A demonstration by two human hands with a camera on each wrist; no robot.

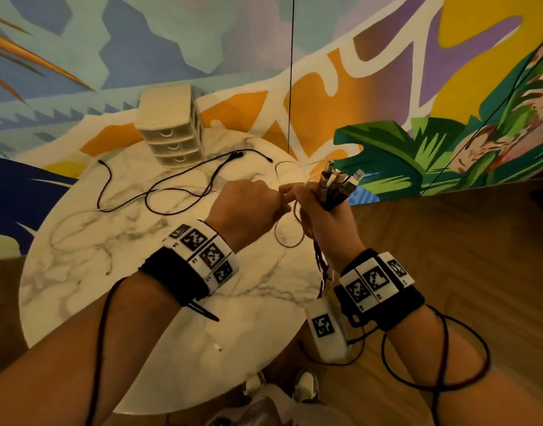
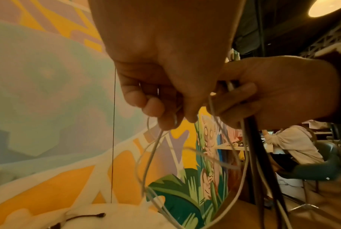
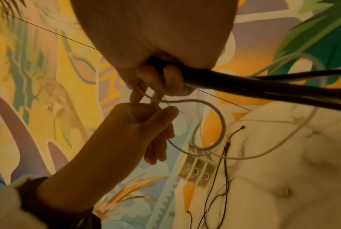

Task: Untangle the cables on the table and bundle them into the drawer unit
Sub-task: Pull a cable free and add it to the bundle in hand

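Note:
My right hand (image 1: 322,207) grips a bundle of cables (image 1: 338,186), black and white, with USB plugs sticking up past the table's right edge; in the right wrist view the bundle (image 3: 263,86) runs out to the right. My left hand (image 1: 251,207) pinches a thin white cable (image 1: 287,238) right beside it, seen in the left wrist view as a white cable (image 2: 151,155) looping down from the fingertips (image 2: 165,117). Black cables (image 1: 171,186) and a white cable (image 1: 79,222) lie loose on the round marble table (image 1: 141,302). The beige drawer unit (image 1: 171,127) with three closed drawers stands at the far edge.
A white tagged box (image 1: 325,330) with black leads hangs by the table's right edge over the wooden floor (image 1: 464,241). A painted wall (image 1: 356,56) rises behind the table. In the left wrist view a seated person (image 2: 294,147) is at a desk far right.

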